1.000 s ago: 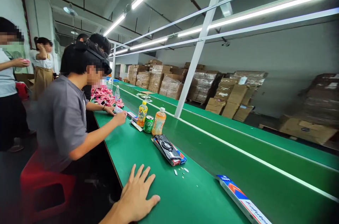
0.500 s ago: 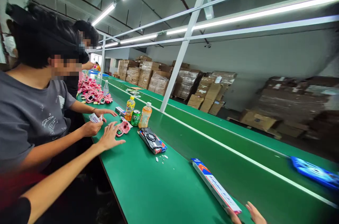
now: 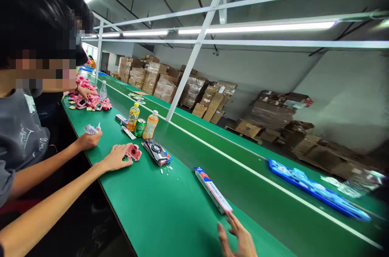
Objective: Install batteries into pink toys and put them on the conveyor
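Observation:
My left hand [image 3: 117, 158] has its fingers wrapped round a pink plastic shell [image 3: 135, 151] on the green table; a bit of green shows inside the shell. My right hand [image 3: 238, 236] is open, thumb and fingers apart, at the near end of a long narrow white box [image 3: 213, 192] with blue and red print. Whether a fingertip touches that box I cannot tell. Just beyond the shell, a black phone-like object with a ring [image 3: 156, 149] rests on another printed box [image 3: 164, 162]. Small white scraps [image 3: 165, 171] lie beside it.
Left of me, a co-worker's hand [image 3: 89, 140] holds a white tube [image 3: 92, 129]. Two orange drink bottles [image 3: 151, 125], a green can [image 3: 140, 127] and a tube [image 3: 129, 132] stand or lie near the shell. Pink parts [image 3: 88, 95] are heaped farther along. A blue tray [image 3: 316, 190] sits on the belt.
My left hand was spread beside the pink shell and has now closed on it. My right hand shows more fully, its fingers apart by the long box. The view has swung right.

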Demonstrator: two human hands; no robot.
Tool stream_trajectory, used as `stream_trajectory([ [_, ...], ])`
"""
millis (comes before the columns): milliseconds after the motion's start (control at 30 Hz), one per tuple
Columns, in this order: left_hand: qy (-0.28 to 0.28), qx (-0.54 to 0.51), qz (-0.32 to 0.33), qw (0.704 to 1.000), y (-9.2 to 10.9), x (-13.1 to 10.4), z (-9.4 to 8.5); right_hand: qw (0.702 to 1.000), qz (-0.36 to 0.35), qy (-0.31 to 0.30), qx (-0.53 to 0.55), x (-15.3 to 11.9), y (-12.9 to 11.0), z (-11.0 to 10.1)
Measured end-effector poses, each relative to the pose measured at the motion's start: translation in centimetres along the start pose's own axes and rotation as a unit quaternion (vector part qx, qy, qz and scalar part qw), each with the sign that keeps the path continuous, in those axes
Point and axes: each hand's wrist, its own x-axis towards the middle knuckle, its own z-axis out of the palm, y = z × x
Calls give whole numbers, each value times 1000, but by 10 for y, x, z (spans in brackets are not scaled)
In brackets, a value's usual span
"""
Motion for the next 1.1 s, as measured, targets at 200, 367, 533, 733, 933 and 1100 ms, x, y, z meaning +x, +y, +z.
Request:
stream_trajectory([
  [200, -38, -49, 109, 992, 130, -96, 59, 960, 125, -138, 210, -53, -104, 9],
  [367, -12, -151, 137, 979, 192, -140, 76, 938, 206, -139, 242, -74, -125, -12],
  [533, -3, -178, 95, 979, 140, -122, 62, 970, 210, 9, 127, -86, -139, -31],
  [733, -120, -180, 218, 952, 118, -97, 44, 988, 78, -129, 41, -48, -195, 13],
  [933, -78, -269, 161, 946, 119, -102, 70, 976, 107, -191, -3, -32, -203, 44],
  [1100, -81, -401, 24, 912, 135, -111, 71, 971, 127, -134, 152, -45, -201, 30],
])
